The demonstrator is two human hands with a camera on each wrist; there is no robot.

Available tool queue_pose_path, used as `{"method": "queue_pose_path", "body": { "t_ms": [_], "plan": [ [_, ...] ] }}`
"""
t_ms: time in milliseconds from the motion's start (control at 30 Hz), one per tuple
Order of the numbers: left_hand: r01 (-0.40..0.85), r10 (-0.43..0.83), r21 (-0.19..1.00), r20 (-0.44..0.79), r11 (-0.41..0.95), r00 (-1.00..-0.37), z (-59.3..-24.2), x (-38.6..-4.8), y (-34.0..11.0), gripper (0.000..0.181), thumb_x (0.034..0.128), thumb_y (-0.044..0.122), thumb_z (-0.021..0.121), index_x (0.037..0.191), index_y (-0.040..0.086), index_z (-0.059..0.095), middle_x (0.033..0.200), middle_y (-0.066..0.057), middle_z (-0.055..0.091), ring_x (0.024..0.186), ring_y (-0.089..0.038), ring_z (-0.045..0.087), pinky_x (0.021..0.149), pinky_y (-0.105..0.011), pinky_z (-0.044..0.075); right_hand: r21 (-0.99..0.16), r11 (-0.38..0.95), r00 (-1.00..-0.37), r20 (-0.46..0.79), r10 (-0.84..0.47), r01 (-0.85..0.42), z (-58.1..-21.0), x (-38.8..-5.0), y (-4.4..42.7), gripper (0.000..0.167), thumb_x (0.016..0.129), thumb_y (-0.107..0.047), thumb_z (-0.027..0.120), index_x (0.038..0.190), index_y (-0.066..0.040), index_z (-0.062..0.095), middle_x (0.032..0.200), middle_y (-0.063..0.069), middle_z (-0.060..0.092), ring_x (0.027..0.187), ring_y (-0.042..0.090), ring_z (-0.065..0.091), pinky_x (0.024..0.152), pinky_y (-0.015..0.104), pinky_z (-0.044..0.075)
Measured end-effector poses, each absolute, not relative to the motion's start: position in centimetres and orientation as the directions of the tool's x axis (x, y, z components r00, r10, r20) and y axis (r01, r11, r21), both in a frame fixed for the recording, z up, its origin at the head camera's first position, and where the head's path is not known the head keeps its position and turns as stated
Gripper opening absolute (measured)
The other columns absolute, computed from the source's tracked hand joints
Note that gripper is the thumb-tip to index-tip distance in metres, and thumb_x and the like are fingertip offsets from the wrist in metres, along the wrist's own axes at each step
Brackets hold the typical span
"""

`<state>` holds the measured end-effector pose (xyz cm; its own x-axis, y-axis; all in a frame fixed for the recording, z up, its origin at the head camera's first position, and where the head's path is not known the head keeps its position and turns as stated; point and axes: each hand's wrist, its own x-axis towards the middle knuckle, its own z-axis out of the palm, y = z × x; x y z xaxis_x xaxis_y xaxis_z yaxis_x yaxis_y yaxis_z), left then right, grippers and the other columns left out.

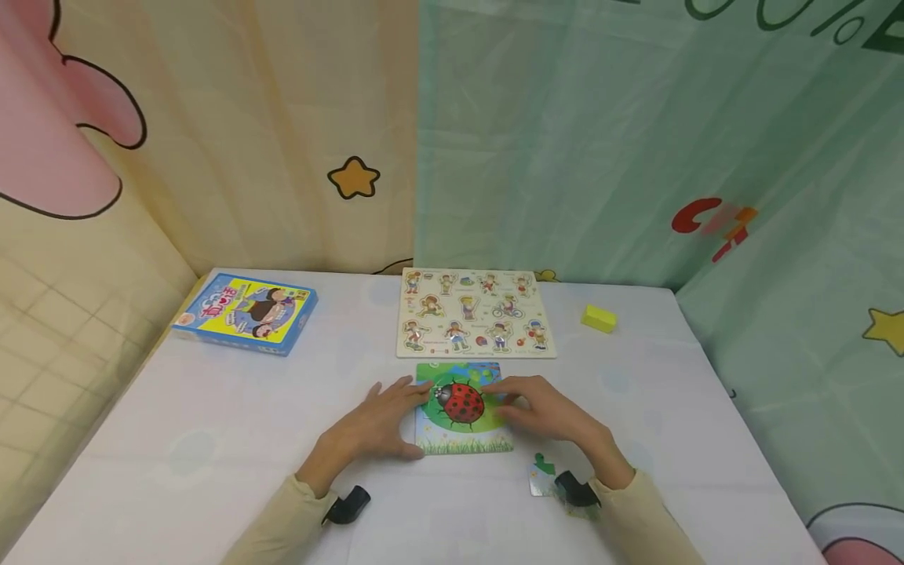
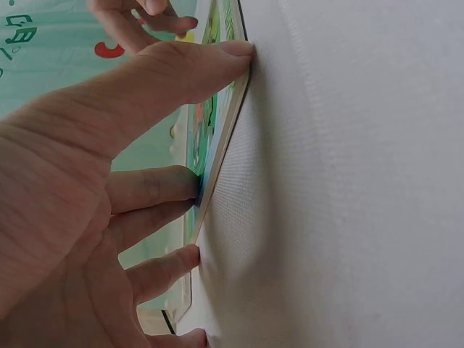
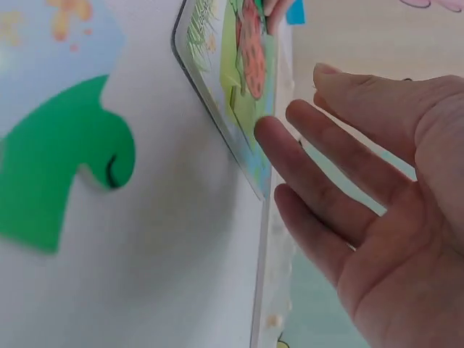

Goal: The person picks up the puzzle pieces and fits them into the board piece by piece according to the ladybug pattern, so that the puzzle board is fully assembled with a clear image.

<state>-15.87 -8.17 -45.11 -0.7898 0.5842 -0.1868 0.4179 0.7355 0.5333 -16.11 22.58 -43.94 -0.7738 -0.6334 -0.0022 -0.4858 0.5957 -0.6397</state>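
Observation:
A square ladybug puzzle (image 1: 462,435) lies flat on the white table, its red ladybug (image 1: 462,402) in a green oval. My left hand (image 1: 377,420) spreads along its left side; in the left wrist view the thumb (image 2: 196,69) touches the near corner and two fingertips meet the edge. Over the right side is my right hand (image 1: 547,408), fingers bent loosely, its fingertips at or just above the surface. In the right wrist view that hand (image 3: 362,174) shows nothing between thumb and fingers. Whether its fingertips touch the puzzle is unclear.
Behind the puzzle lies a wooden board with figures (image 1: 476,314). A blue and yellow box (image 1: 247,312) is at the back left, a yellow block (image 1: 599,318) at the back right. Loose puzzle pieces (image 1: 541,477) lie beside my right wrist, partly hidden by the wrist camera.

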Motion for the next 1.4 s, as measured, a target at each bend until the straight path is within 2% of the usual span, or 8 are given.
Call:
{"method": "queue_pose_path", "body": {
  "t_ms": [167,400,667,900,1200,1400],
  "plan": [
    [0.422,0.584,0.529,-0.183,0.736,-0.791,-45.1,-15.8,-8.3,0.082,0.0766,0.033,0.086,0.146,0.009,0.051,0.16,-0.002,0.039,0.154,-0.031,0.021,0.123,-0.064,0.013,-0.643,0.643,-0.833,-0.015,-0.553,-0.416,-43.5,-13.7,24.1,0.039,0.094,-0.021,0.071,0.13,-0.006,0.066,0.125,0.006,0.07,0.103,0.017,0.068,0.094,0.043,0.056],
    [0.426,0.588,0.529,-0.182,0.734,-0.788,-45.2,-15.9,-8.3,0.082,0.0768,0.034,0.086,0.146,0.009,0.051,0.16,-0.001,0.04,0.154,-0.031,0.022,0.122,-0.064,0.013,-0.592,0.739,-0.884,-0.093,-0.459,-0.321,-44.3,-9.7,25.9,0.045,0.086,-0.036,0.078,0.125,-0.016,0.069,0.123,-0.006,0.068,0.113,0.019,0.064,0.096,0.038,0.054],
    [0.422,0.587,0.538,-0.177,0.73,-0.79,-45.1,-15.9,-8.2,0.082,0.076,0.033,0.087,0.147,0.011,0.051,0.16,-0.001,0.039,0.154,-0.03,0.021,0.123,-0.063,0.013,-0.461,0.809,-0.89,-0.084,-0.448,-0.364,-45.0,-6.9,26.6,0.045,0.086,-0.042,0.076,0.124,-0.02,0.07,0.128,-0.008,0.063,0.119,0.022,0.059,0.099,0.047,0.051],
    [0.384,0.568,0.565,-0.19,0.73,-0.801,-45.2,-15.9,-8.3,0.09,0.0743,0.034,0.088,0.151,0.015,0.045,0.161,-0.002,0.037,0.154,-0.028,0.022,0.124,-0.061,0.011,-0.407,0.823,-0.891,-0.046,-0.451,-0.395,-45.3,-6.4,26.8,0.037,0.084,-0.033,0.08,0.118,-0.02,0.073,0.124,-0.011,0.064,0.117,0.018,0.06,0.098,0.043,0.053],
    [0.419,0.58,0.555,-0.146,0.719,-0.802,-45.5,-16.0,-8.4,0.09,0.0726,0.034,0.09,0.148,0.01,0.047,0.157,-0.005,0.041,0.15,-0.028,0.03,0.122,-0.064,0.016,-0.368,0.815,-0.871,-0.028,-0.491,-0.447,-45.0,-7.1,26.0,0.029,0.084,-0.032,0.08,0.111,-0.021,0.076,0.122,-0.008,0.066,0.115,0.018,0.062,0.099,0.042,0.054],
    [0.428,0.585,0.554,-0.137,0.714,-0.799,-45.4,-16.1,-8.4,0.09,0.0724,0.035,0.09,0.147,0.008,0.048,0.156,-0.007,0.042,0.149,-0.028,0.032,0.121,-0.065,0.017,-0.338,0.821,-0.869,-0.015,-0.494,-0.461,-44.3,-8.0,24.1,0.028,0.085,-0.033,0.079,0.111,-0.023,0.076,0.122,-0.009,0.066,0.114,0.014,0.062,0.097,0.04,0.055]
  ]
}}
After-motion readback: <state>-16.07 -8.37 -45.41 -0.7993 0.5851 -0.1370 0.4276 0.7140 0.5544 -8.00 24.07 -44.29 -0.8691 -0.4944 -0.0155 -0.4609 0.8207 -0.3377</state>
